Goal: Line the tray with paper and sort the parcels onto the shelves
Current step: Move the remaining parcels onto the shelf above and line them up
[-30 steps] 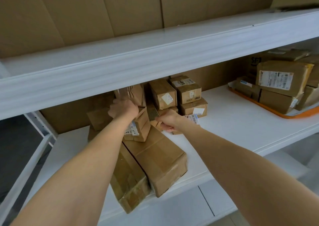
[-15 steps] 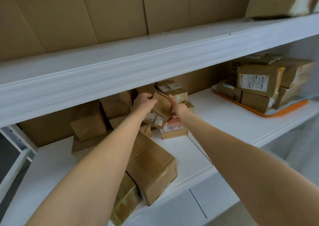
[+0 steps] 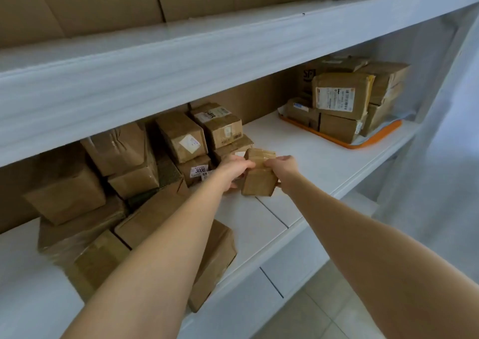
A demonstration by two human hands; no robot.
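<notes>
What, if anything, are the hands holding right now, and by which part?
A small brown parcel: the left hand grips its left side, the right hand its upper right edge.

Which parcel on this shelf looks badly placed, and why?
The long brown parcel at the front left lies slanted, one end sticking out past the front edge of the shelf. It could slip off.

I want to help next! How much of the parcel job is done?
Looks done: paper lines the orange tray, and a pile of parcels sits on the shelf, at left. In hand: the left hand and right hand grip one small parcel over the shelf. Left: the tray parcels probably need sorting too.
</notes>
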